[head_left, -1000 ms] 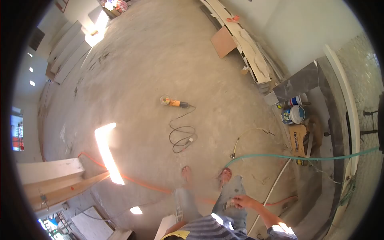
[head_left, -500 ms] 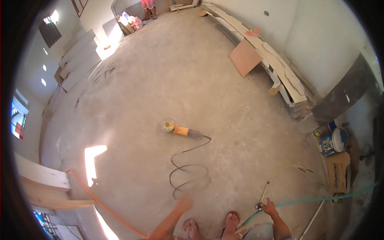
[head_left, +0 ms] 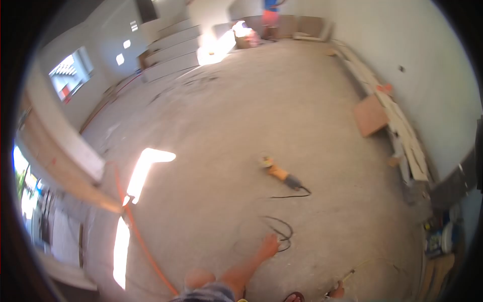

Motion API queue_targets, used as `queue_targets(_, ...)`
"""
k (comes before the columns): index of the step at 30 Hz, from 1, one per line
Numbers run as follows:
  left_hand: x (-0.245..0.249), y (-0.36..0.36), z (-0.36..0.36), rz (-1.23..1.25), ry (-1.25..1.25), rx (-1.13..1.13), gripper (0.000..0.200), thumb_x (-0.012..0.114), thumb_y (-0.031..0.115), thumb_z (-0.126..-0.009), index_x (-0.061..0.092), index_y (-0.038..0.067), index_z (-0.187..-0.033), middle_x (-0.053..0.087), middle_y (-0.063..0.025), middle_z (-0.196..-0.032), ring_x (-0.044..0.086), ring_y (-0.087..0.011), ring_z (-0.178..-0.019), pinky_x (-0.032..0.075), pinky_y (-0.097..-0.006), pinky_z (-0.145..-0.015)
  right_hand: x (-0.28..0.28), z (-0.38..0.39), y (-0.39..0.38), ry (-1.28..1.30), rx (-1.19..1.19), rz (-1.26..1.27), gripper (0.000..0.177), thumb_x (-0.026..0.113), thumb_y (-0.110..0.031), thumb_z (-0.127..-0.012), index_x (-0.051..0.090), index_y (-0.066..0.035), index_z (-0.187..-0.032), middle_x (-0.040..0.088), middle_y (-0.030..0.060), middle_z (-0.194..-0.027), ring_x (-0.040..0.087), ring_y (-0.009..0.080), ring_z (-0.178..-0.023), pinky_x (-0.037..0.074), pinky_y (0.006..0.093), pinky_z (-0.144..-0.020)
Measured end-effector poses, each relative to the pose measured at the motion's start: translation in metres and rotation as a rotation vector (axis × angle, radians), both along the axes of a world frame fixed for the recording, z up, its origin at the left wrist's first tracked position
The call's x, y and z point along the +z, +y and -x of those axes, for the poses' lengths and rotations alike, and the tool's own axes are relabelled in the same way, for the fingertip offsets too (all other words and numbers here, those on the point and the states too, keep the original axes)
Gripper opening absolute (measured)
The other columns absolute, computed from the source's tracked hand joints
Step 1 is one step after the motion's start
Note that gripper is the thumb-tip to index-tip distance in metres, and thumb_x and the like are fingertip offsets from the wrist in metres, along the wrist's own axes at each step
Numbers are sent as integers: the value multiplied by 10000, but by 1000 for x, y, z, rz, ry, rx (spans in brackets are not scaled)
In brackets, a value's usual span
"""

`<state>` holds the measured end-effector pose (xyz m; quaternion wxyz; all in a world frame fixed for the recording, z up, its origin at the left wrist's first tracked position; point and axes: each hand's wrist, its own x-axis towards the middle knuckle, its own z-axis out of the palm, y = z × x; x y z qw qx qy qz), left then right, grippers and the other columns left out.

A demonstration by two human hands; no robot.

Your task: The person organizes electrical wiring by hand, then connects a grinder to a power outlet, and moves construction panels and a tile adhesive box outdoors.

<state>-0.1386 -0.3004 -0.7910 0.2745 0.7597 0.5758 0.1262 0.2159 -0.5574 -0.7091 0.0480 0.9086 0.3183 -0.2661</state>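
Note:
An orange angle grinder [head_left: 283, 176] lies on the concrete floor, its disc toward the far left. Its black power cord [head_left: 289, 229] trails back in loose loops to my left hand [head_left: 270, 245], which is closed around the cord, slightly blurred. At the bottom edge is my right hand [head_left: 336, 291], partly cut off and closed on a small dark fitting. A thin yellow cord [head_left: 354, 269] runs across the floor from beside that hand.
An orange cord [head_left: 143, 241] crosses the left side past a post [head_left: 75, 156]. Long boards [head_left: 387, 116] and a brown panel [head_left: 371, 116] lie along the right wall. A bucket [head_left: 445, 239] stands at the right. One person [head_left: 270, 17] stands at the far end.
The view has swung left and up, so the grinder appears farther right. My left hand stays at the cord, whose loops have shifted. My right hand has dropped toward the bottom edge.

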Motion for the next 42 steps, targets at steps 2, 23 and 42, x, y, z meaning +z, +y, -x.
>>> queue_targets(2, 81, 42, 17, 325, 68, -66, 545, 613, 356, -833, 487, -19, -1207, 531, -246, -1190, 508, -381, -1114, 429, -483, -897, 26, -4, 25, 127, 82, -134, 611, 628, -87, -782, 384, -108, -1342, 541, 153, -1025, 570, 283, -896, 458, 410, -754)
queue_targets(23, 464, 13, 88, -222, -680, 38, 627, 660, 487, -761, 537, -45, -1071, 609, -153, -851, 607, -234, -738, 490, -363, -650, 324, 144, 250, 506, 739, -1030, 348, 489, -261, -962, 532, 8, -1180, 562, 40, -911, 534, 147, -882, 418, 278, -780)
queue_targets(42, 441, -59, 62, 149, -523, -149, 391, 739, 220, -748, 632, 35, -1075, 633, -61, -881, 575, -143, -797, 456, -309, -745, 289, 171, 161, 1110, 688, -621, 554, 436, -390, -971, 254, -37, -1358, 441, 126, -1250, 414, 229, -1165, 319, 376, -1023)
